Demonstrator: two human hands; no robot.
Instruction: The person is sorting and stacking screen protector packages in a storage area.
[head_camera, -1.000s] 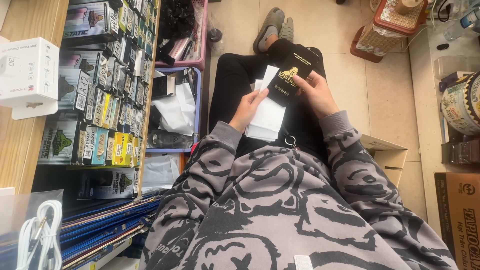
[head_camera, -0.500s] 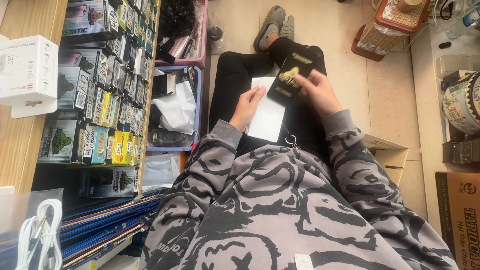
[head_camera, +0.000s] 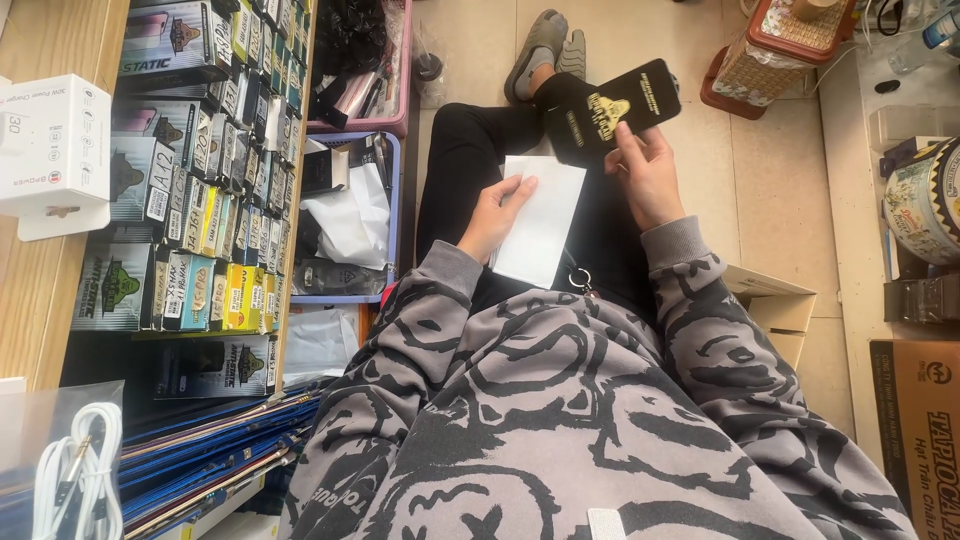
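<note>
Nearest us, our left hand (head_camera: 492, 215) grips a white envelope (head_camera: 540, 222) on the lap, long axis pointing away. Farther, our right hand (head_camera: 645, 175) pinches a black flat package (head_camera: 610, 110), tilted up-right; held only at its lower edge, it may slip to the floor (head_camera: 780, 190).

A flat black packet with gold print (head_camera: 612, 112) sits above a white sleeve (head_camera: 543, 219); boxed stock (head_camera: 200, 170) fills left shelves.

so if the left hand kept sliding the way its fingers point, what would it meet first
Probably the black flat pack held up in the right hand. The left hand points up across the white sheet toward it, though depth is unclear.
</note>
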